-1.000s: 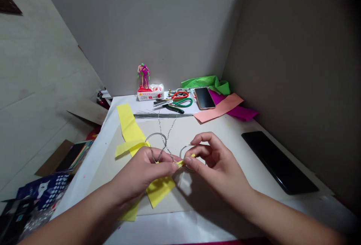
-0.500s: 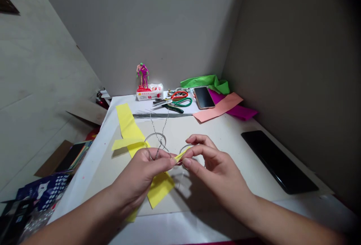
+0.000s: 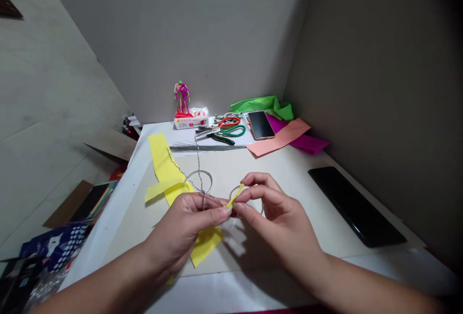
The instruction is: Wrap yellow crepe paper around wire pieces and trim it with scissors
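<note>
Pinching a yellow strip (image 3: 235, 199) between both hands, low in the middle of the frame.

Left hand (image 3: 184, 229) has thumb and forefinger closed on the strip's lower end and on a twisted wire (image 3: 198, 167); right hand (image 3: 278, 217) nips the strip's upper end with its fingertips, the fingertips of the two hands almost meeting. The wire's round loops lie just behind the knuckles and its two ends run up toward the frame's centre. A yellow paper sheet (image 3: 162, 162) lies under and to the left of the left hand. All of it rests on a pale table (image 3: 289, 169) pushed into a grey-walled corner, with scissors (image 3: 227, 128), a phone (image 3: 261, 124) and coloured papers (image 3: 280, 139) at its far edge, and a dark slab (image 3: 356, 212) to the right.
</note>
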Action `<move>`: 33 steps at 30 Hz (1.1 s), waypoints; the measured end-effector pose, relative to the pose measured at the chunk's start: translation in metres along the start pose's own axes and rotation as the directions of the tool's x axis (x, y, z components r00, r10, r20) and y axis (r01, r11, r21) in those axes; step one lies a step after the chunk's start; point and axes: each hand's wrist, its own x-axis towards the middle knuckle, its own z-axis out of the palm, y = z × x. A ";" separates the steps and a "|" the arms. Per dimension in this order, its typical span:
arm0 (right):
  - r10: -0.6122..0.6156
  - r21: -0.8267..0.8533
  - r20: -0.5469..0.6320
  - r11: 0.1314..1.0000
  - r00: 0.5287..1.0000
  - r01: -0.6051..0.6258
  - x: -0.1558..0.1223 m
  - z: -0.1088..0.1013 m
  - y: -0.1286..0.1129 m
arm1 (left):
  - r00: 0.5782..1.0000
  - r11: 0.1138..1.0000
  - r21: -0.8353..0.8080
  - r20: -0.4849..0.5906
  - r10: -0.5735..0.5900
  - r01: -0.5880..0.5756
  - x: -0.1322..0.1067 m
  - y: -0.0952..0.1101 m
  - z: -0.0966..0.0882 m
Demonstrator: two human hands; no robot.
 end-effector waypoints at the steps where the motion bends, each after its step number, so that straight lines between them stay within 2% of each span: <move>1: -0.034 -0.033 -0.014 0.999 0.999 0.034 0.000 0.000 -0.001 | 1.000 1.000 0.000 0.006 -0.004 0.004 0.000 0.000 0.000; 5: -0.170 -0.159 -0.040 0.974 0.985 0.162 0.000 0.000 -0.002 | 0.999 1.000 0.000 0.050 -0.014 0.014 0.000 0.001 0.001; 8: -0.217 -0.217 -0.027 0.954 0.976 0.206 0.001 0.000 -0.003 | 0.998 1.000 0.005 0.060 -0.008 0.008 0.000 0.000 0.000; 15: -0.203 -0.218 0.019 0.955 0.979 0.202 0.001 -0.003 -0.006 | 0.998 1.000 0.007 0.066 -0.004 0.003 -0.001 -0.001 0.000; 33: -0.220 -0.268 0.028 0.938 0.975 0.219 0.003 -0.002 -0.005 | 0.996 0.999 0.032 0.084 0.006 -0.009 -0.002 -0.002 0.002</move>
